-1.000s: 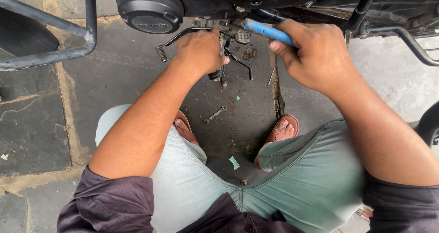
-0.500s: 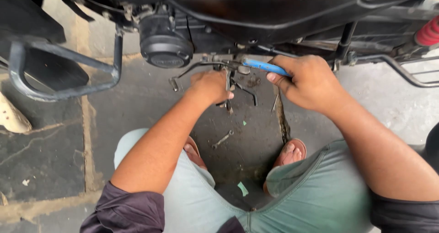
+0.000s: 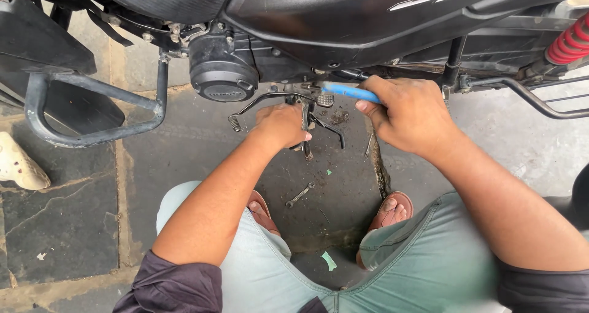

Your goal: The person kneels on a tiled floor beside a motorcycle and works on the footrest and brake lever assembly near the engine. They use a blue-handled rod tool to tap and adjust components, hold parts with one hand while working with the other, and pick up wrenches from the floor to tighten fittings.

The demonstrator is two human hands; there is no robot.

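Note:
I squat beside a black motorcycle (image 3: pixel 343 12). My left hand (image 3: pixel 283 124) is closed around a metal part under the engine, by the gear lever (image 3: pixel 251 107) and the footpeg area. My right hand (image 3: pixel 410 113) grips a tool with a blue handle (image 3: pixel 350 92), its tip pointed left at the same spot beneath the engine. The tool's working end is hidden behind the metal parts. A small wrench (image 3: pixel 299 195) lies on the dark ground between my feet.
A round black engine cover (image 3: pixel 222 67) sits above left of my hands. A black crash guard bar (image 3: pixel 92 135) loops at the left. A red shock spring (image 3: pixel 570 40) shows at far right. A pale shoe (image 3: pixel 18 166) lies at the left edge.
The view has tilted up and pulled back, showing more of the motorcycle body. Both hands stay on the same spot under the engine, holding as before.

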